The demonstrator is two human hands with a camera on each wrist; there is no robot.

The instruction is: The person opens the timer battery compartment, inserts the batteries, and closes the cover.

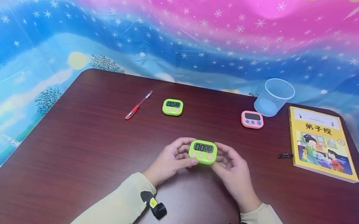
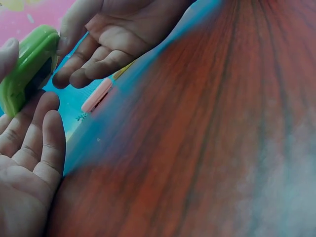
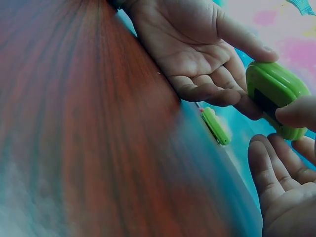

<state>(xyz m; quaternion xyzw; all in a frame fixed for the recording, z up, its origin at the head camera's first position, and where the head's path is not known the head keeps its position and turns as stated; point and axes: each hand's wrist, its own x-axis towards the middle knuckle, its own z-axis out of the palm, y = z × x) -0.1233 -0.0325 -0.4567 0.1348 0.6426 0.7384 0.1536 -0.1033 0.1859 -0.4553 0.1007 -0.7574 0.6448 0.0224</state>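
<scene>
A green digital timer (image 1: pixel 203 147) with pink buttons is held up over the table, its screen showing 00 00. My left hand (image 1: pixel 169 162) grips its left side, thumb at the lower front corner. On the opposite side my right hand (image 1: pixel 234 174) pinches the edge between thumb and index finger. In the left wrist view the timer (image 2: pixel 32 64) is seen from its side, with lower fingers of both hands spread beneath. The right wrist view shows the timer's (image 3: pixel 279 91) back and a thumb at its screen.
A second green timer (image 1: pixel 172 107) reading 00 38 lies farther back, beside a red pen (image 1: pixel 139 106). To the right are a pink timer (image 1: pixel 252 120), a clear plastic cup (image 1: pixel 274 98), a yellow book (image 1: pixel 324 144) and a small black object (image 1: pixel 285 156).
</scene>
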